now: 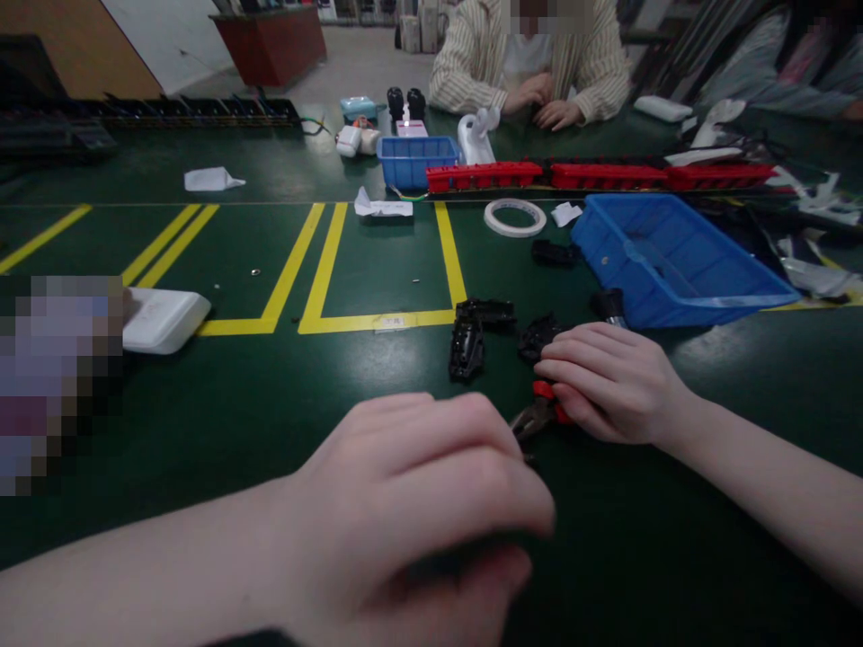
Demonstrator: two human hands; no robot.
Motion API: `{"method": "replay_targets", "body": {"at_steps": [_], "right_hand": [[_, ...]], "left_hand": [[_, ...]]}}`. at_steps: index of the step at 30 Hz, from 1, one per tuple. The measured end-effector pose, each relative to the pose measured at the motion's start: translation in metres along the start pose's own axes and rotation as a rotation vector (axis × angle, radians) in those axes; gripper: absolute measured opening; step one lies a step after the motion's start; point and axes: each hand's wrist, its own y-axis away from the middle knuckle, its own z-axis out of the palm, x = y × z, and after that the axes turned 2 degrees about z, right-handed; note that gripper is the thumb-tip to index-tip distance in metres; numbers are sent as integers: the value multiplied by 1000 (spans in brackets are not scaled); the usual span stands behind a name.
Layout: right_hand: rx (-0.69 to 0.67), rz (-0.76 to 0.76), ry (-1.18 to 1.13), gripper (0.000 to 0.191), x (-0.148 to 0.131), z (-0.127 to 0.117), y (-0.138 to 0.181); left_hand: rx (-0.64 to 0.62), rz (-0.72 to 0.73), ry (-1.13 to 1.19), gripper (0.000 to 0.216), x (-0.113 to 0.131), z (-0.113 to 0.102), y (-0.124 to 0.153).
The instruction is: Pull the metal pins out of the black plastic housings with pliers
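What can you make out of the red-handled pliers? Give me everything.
The pliers have a dark, metal-looking head and red grips, perhaps plastic or rubber. The right hand is closed over the grips, hiding most of them. The head slants toward the left hand, which overlaps its tip in view; whether they touch, or how far the jaws open, I can't tell. Beneath is the dark green table; contact with it is unclear.
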Motion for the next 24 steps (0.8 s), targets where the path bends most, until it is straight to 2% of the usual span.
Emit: {"method": "replay_targets", "body": {"at_steps": [3, 5, 7, 10, 15, 24], "right_hand": [[5, 0, 30, 12, 4, -4, 4], [3, 17, 36, 14, 7, -7, 10], [6, 40, 25, 16, 9, -8, 15], [9, 81, -25, 20, 9, -8, 21], [-25, 104, -77, 25, 4, -6, 22], [-8, 85, -68, 20, 5, 0, 13]], "left_hand": [[-23, 17, -74, 28, -15, 1, -4], [-124, 1, -211, 47, -29, 5, -2], [-222, -25, -258, 56, -38, 8, 0], [-301, -34, -235, 48, -42, 10, -1], [-334, 53, -223, 27, -42, 9, -2], [-337, 75, -198, 20, -46, 12, -1]]}}
